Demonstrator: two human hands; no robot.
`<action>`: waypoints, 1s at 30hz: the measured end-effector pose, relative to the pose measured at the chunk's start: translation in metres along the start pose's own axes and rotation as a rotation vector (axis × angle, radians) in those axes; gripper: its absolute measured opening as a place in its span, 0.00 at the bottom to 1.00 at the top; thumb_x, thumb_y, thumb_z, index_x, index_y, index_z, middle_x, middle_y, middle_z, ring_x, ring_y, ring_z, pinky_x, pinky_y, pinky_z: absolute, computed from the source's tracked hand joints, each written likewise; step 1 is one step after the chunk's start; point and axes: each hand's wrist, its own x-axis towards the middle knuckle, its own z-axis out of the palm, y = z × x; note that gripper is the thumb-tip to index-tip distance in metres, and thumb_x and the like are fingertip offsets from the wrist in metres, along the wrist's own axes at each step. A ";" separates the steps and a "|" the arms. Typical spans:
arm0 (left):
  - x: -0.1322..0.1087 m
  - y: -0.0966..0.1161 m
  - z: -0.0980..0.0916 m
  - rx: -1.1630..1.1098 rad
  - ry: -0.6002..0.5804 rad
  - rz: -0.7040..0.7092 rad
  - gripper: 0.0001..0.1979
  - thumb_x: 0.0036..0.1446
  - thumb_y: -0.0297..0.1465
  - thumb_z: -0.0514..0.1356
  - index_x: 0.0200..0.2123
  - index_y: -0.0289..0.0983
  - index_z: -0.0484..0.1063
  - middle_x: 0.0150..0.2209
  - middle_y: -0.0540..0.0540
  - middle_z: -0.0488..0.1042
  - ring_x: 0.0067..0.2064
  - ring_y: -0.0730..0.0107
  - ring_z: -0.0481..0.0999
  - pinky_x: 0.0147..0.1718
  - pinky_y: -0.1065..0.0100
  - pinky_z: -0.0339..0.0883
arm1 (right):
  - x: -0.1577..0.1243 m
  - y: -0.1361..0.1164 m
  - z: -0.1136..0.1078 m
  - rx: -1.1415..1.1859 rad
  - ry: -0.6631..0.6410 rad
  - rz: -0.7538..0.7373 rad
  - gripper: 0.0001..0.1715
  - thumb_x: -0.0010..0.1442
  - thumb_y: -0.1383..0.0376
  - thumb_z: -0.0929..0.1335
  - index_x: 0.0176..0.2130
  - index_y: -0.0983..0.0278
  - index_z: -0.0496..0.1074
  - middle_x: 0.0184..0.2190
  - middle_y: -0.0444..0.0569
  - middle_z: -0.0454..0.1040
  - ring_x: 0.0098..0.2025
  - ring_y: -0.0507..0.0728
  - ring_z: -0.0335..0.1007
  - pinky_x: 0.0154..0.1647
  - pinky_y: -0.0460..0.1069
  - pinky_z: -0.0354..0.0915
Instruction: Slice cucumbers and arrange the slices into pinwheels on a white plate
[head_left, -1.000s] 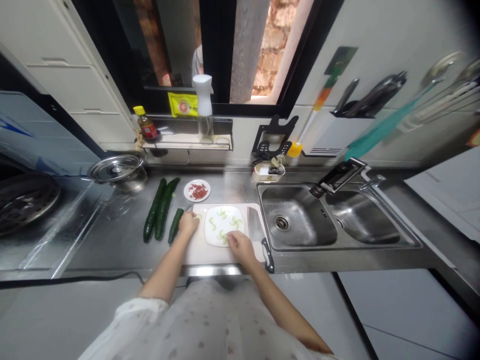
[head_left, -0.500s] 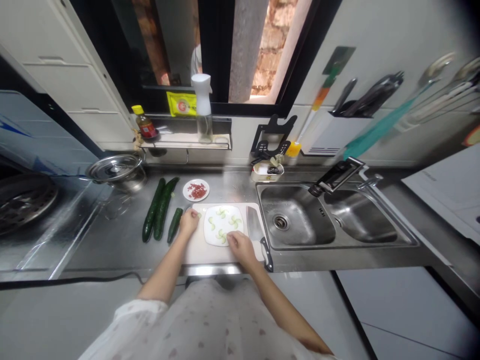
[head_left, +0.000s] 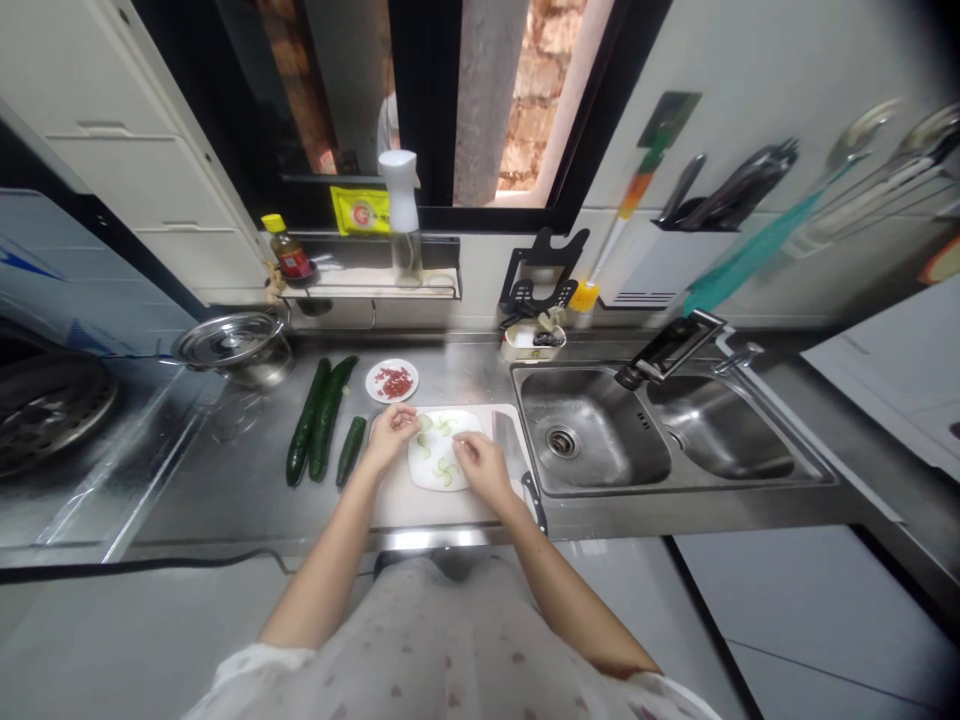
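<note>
1. Cucumber crescents [head_left: 447,472], pale green and thin, lie in small groups on the white plate [head_left: 439,449], which rests on my cutting board [head_left: 397,508]
2. My left hand [head_left: 395,430] is at the plate's far left edge, thumb and fingertips pinching a thin pale slice [head_left: 425,423] above it
3. My right hand [head_left: 481,466] is over the plate's right side with the fingers curled in toward the thumb; I cannot tell whether anything is between them
4. Just right of that hand, a knife [head_left: 510,445] lies on the board, its dark handle toward me
5. Left of the board, on the bench [head_left: 225,485], I have a short cucumber [head_left: 351,452] and, farther left, two long cucumbers [head_left: 328,420] side by side
6. Behind the board sits a small dish [head_left: 373,383] of chopped red bits [head_left: 395,382]
</note>
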 end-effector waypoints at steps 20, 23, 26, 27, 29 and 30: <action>-0.034 0.046 0.017 -0.100 -0.191 0.062 0.19 0.42 0.34 0.70 0.36 0.37 0.67 0.29 0.52 0.72 0.32 0.75 0.72 0.34 0.73 0.63 | 0.043 -0.051 -0.019 0.197 -0.212 -0.007 0.09 0.57 0.61 0.67 0.31 0.64 0.74 0.30 0.45 0.76 0.34 0.53 0.70 0.39 0.48 0.64; -0.035 0.042 0.019 -0.183 -0.135 -0.056 0.21 0.43 0.39 0.70 0.39 0.38 0.68 0.29 0.51 0.72 0.29 0.76 0.70 0.26 0.76 0.59 | 0.043 -0.056 -0.023 0.230 -0.187 -0.003 0.11 0.57 0.59 0.66 0.30 0.63 0.73 0.30 0.45 0.76 0.35 0.53 0.70 0.39 0.47 0.64; -0.038 0.036 0.023 -0.380 -0.179 -0.297 0.21 0.51 0.48 0.63 0.40 0.38 0.68 0.30 0.49 0.73 0.26 0.77 0.69 0.21 0.77 0.57 | 0.046 -0.061 -0.029 0.252 -0.168 0.001 0.13 0.57 0.56 0.67 0.31 0.63 0.73 0.32 0.46 0.76 0.37 0.54 0.70 0.40 0.48 0.65; -0.040 0.034 0.025 -0.449 -0.236 -0.387 0.22 0.53 0.50 0.61 0.40 0.38 0.68 0.30 0.48 0.73 0.25 0.77 0.69 0.20 0.77 0.58 | 0.046 -0.063 -0.031 0.258 -0.164 0.001 0.13 0.57 0.56 0.67 0.31 0.63 0.73 0.32 0.46 0.76 0.37 0.54 0.70 0.40 0.48 0.65; -0.042 0.033 0.029 -0.567 -0.353 -0.532 0.23 0.55 0.52 0.57 0.40 0.38 0.68 0.28 0.47 0.73 0.23 0.76 0.69 0.18 0.77 0.56 | 0.048 -0.064 -0.034 0.277 -0.171 -0.002 0.13 0.56 0.56 0.67 0.31 0.63 0.73 0.32 0.46 0.76 0.37 0.54 0.70 0.40 0.48 0.65; -0.043 0.033 0.031 -0.616 -0.393 -0.578 0.23 0.56 0.52 0.56 0.39 0.38 0.68 0.27 0.47 0.72 0.22 0.76 0.68 0.17 0.77 0.54 | 0.048 -0.065 -0.034 0.288 -0.178 -0.004 0.13 0.56 0.56 0.67 0.31 0.64 0.73 0.32 0.46 0.76 0.37 0.54 0.71 0.41 0.48 0.65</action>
